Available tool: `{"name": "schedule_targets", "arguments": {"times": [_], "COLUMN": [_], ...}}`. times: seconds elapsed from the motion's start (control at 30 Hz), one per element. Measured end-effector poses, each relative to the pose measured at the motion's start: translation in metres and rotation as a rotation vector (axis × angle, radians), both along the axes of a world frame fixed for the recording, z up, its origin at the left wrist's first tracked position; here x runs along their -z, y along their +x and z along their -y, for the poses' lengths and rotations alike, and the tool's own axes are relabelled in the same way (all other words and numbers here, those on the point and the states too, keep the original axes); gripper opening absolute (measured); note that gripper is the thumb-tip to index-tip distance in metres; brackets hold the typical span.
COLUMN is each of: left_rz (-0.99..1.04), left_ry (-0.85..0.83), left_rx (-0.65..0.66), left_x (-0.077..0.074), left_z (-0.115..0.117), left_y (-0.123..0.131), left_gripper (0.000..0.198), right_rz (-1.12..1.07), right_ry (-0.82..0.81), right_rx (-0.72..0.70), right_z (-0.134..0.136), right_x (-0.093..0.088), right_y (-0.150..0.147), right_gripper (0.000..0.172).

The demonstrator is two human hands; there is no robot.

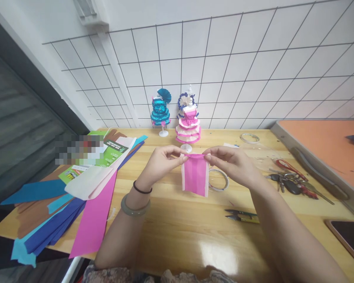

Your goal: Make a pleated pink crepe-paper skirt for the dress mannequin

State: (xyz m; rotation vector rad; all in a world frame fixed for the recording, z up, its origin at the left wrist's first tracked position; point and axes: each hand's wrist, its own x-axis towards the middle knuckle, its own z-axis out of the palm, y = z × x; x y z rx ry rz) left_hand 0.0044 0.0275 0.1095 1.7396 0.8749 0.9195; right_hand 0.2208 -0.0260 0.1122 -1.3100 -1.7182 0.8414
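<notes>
Between my two hands hangs a pink strip of crepe paper [195, 177] with white side edges, its top edge folded over. My left hand [168, 159] pinches the upper left corner between thumb and fingers. At the upper right corner, my right hand [228, 161] pinches it the same way. Behind the paper stands a small dress form [188, 125] in pink and white ruffles with a blue-edged top. A second dress form [161, 112], dressed in teal pleated paper, is to its left. A roll of clear tape [218, 180] lies partly behind the paper.
Crepe paper strips [60, 220] in blue, brown, pink and white spread over the table's left side, with a green package [115, 153] among them. Thread snips [242, 216], keys [292, 184], red-handled scissors [290, 167], another tape roll [249, 138] and a phone [348, 237] lie to the right.
</notes>
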Motion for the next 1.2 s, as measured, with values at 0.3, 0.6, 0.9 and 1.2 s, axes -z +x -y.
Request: {"name": "schedule_targets", "arguments": {"times": [0.3,0.6,0.9,1.2], "left_rz": [0.014,-0.013,-0.056,-0.125], "left_ry": [-0.069,-0.195,-0.115,0.056], "left_rx": [0.052,0.265,0.274,0.16], "left_x": [-0.002,-0.006,-0.002,-0.005], "left_z": [-0.001,-0.004,-0.004,0.008], "left_y": [-0.002,-0.015,-0.009,0.007], "left_gripper": [0.028,0.033,0.044,0.02], "right_rz": [0.006,-0.133,0.035,0.103], "right_ry": [0.08,-0.04,-0.004,0.018], "right_rx": [-0.006,-0.057,0.001,-0.005], "right_z": [-0.001,0.001,0.003,0.006], "right_x": [0.0,-0.001,0.0,-0.004], "right_y": [-0.001,-0.002,-0.005,-0.01], "right_gripper": [0.029,0.028,0.026,0.026]}}
